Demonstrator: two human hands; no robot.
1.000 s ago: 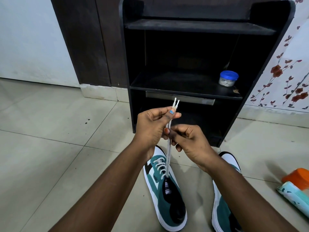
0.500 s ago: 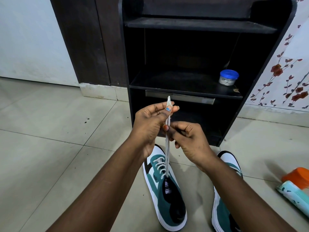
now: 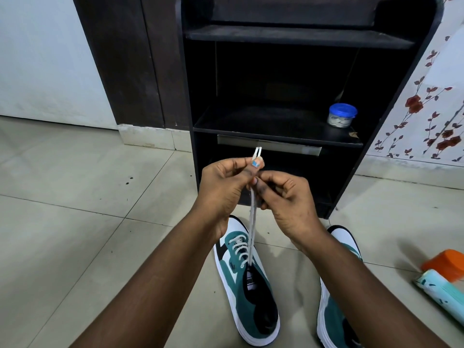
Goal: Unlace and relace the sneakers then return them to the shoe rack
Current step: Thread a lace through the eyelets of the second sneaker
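2 hands: left hand (image 3: 224,183) & right hand (image 3: 288,197). 2 teal-white sneakers: left sneaker (image 3: 247,282), right sneaker (image 3: 336,295), latter partly hidden by an arm. 2 lace ends (image 3: 257,151) poking up. 1 black shoe rack (image 3: 386,79) w/ 2 shelves. 1 blue-lidded jar (image 3: 342,115). 1 orange thing (image 3: 445,264), 1 pale green thing (image 3: 442,295).

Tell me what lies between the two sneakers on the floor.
In the head view, only bare floor tile lies between the left sneaker and the right sneaker; the right forearm crosses above part of that gap.
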